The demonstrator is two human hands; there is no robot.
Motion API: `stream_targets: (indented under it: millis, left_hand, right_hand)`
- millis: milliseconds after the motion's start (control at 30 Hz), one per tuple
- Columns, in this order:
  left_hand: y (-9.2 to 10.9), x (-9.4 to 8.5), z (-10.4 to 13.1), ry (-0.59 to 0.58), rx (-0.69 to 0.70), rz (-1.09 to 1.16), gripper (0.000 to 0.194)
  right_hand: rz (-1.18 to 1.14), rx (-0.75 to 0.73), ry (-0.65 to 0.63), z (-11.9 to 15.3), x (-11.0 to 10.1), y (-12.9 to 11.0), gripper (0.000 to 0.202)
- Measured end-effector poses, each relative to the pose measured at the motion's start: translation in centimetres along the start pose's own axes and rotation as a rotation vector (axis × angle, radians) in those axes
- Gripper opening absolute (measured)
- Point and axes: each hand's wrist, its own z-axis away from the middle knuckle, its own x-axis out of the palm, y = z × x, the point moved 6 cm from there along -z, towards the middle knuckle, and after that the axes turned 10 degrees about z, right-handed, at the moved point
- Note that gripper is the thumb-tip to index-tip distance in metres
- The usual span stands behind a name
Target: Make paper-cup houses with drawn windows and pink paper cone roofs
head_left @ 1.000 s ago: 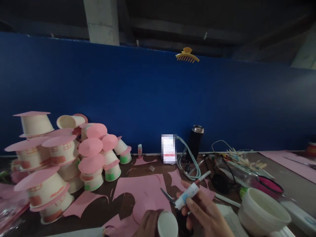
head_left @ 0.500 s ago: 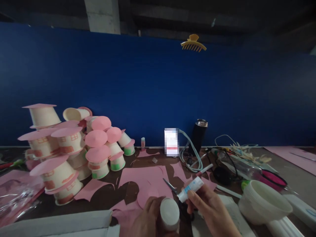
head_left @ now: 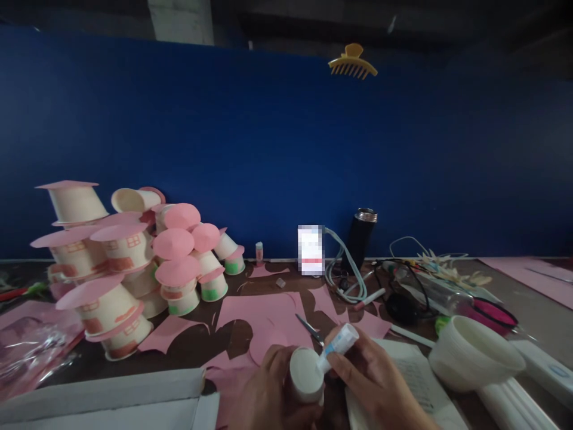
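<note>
A blue wall [head_left: 250,137] rose behind the far edge of the desk [head_left: 89,371]; on the desk's left side stood a large pile of cups [head_left: 107,245], pink paper discs on and between them, some cups tipped over; a white box [head_left: 111,397] lay along the near edge, left of centre; a cut pink sheet [head_left: 237,310] lay flat across the middle; a pale bowl [head_left: 474,358] sat near the near right corner, tilted; a black flask [head_left: 358,239] stood by the far edge, right of centre, its top silvery and a pale cable [head_left: 347,257] looped beside it; left of the cable stood a blurred, bright screen [head_left: 310,251]; at the near edge the left hand [head_left: 268,388] was curled around a cup [head_left: 307,370], its round end facing up; scissors [head_left: 308,328] lay just beyond, partly on the sheet; the right hand [head_left: 371,376] pinched a white glue tube [head_left: 341,343] aslant, its lower end at the cup's rounded edge, contact hard to tell; a yellow clip [head_left: 353,61] showed high against the wall.
</note>
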Motion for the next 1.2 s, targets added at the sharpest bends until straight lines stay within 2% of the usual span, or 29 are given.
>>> stream_targets:
  millis: [100,267,367,467,600,700,800,900,1000,1067,1200]
  left_hand:
    - [0.3,-0.1,0.1,0.007,-0.003,0.007,0.053]
    - [0.3,-0.1,0.1,0.007,-0.015,-0.008,0.052]
    - [0.4,-0.1,0.2,0.014,-0.010,-0.036,0.050]
    - [0.5,-0.2,0.4,0.037,0.009,-0.088,0.050]
    - [0.0,-0.1,0.2,0.035,0.028,-0.092,0.053]
    - [-0.5,0.2,-0.1,0.002,0.058,-0.069,0.057]
    - [-0.8,0.3,-0.2,0.013,0.059,-0.094,0.061]
    - [-0.5,0.2,-0.1,0.027,0.049,-0.113,0.060]
    - [-0.1,0.2,-0.2,0.009,0.031,-0.118,0.062]
    - [-0.3,0.2,-0.2,0.005,0.018,-0.131,0.063]
    - [-1.1,0.3,-0.2,0.054,0.101,-0.145,0.065]
  right_hand:
    - [0.037,0.008,0.013,-0.1,-0.3,0.1,0.020]
    - [-0.035,0.013,0.001,0.0,-0.2,-0.1,0.022]
    - [0.059,0.007,-0.019,0.0,0.0,-0.1,0.021]
    - [0.140,0.008,0.030,0.0,-0.4,0.0,0.021]
    - [-0.008,0.038,0.015,0.0,-0.3,0.0,0.027]
    - [0.017,0.029,-0.018,-0.1,0.0,-0.3,0.028]
    - [0.088,0.034,0.052,-0.1,-0.3,-0.2,0.028]
    - [0.006,0.052,0.104,-0.1,-0.5,0.2,0.030]
    - [-0.073,0.045,0.078,-0.1,-0.2,0.3,0.031]
    - [-0.037,0.042,0.056,-0.2,0.0,0.5,0.031]
    - [0.037,0.087,0.144,-0.4,-0.6,1.4,0.033]
